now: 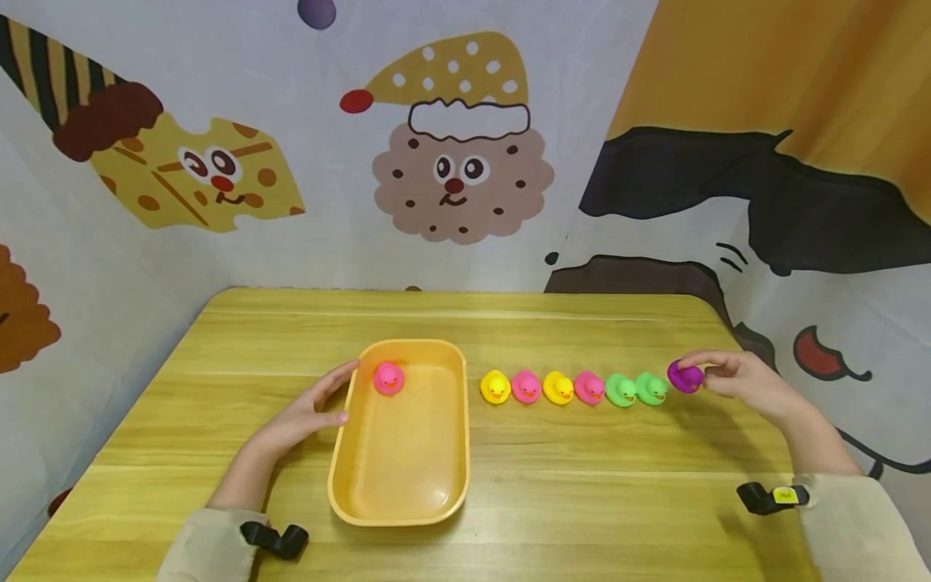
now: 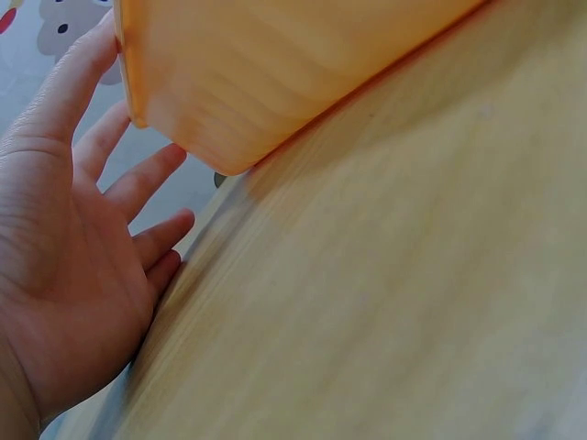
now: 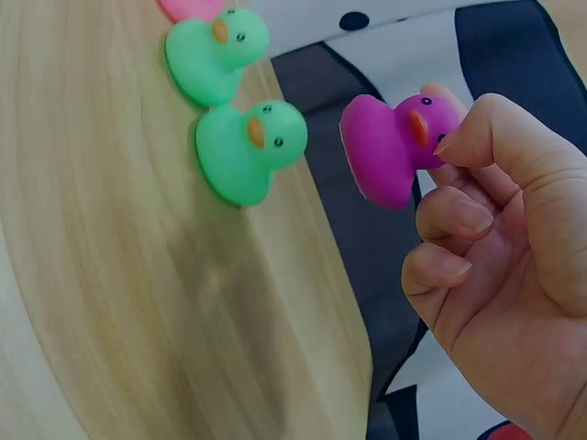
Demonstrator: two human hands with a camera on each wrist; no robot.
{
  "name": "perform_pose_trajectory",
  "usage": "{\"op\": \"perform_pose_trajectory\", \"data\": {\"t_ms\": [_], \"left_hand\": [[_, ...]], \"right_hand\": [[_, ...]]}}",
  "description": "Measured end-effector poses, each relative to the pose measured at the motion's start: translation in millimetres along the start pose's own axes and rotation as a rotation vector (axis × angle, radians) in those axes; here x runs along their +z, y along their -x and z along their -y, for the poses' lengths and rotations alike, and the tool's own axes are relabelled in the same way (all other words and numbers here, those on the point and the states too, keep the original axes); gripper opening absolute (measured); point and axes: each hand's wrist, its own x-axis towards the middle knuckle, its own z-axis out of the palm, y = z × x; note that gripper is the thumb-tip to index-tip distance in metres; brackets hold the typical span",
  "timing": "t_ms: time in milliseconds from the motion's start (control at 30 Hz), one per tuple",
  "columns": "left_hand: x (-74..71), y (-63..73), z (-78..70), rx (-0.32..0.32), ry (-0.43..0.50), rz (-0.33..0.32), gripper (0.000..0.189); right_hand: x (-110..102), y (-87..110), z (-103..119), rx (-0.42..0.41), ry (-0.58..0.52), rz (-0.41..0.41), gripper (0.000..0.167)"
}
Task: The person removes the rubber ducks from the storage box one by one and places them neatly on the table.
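My right hand (image 1: 742, 381) pinches a purple rubber duck (image 3: 381, 151) by its head between thumb and fingertips. In the right wrist view the duck hangs above the table, beside the last green duck (image 3: 240, 165). A row of ducks runs left from there: a second green duck (image 1: 621, 390), a pink duck (image 1: 589, 388), a yellow duck (image 1: 558, 388), then another pink and another yellow one. My left hand (image 1: 301, 416) touches the left side of an orange tray (image 1: 465, 436), fingers extended along it. One pink duck (image 1: 389, 378) sits at the tray's far left corner.
The wooden table (image 1: 582, 517) ends in a far edge just behind the row and the tray. Beyond it hangs a cloth (image 1: 291, 73) printed with cartoon figures. Black wrist cameras are strapped at both cream sleeves (image 1: 858, 525).
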Motion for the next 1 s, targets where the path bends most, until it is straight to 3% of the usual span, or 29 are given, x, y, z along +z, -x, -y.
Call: {"op": "perform_pose_trajectory", "data": {"t_ms": [733, 1000], "left_hand": [[-0.7, -0.4, 1.6, -0.002, 0.006, 0.003, 0.075], [-0.4, -0.9, 0.5, -0.002, 0.006, 0.002, 0.076]], "right_hand": [[7, -1.9, -34, 0.079, -0.152, 0.02, 0.025], [10, -3.3, -38, 0.112, -0.154, -0.001, 0.029]]}}
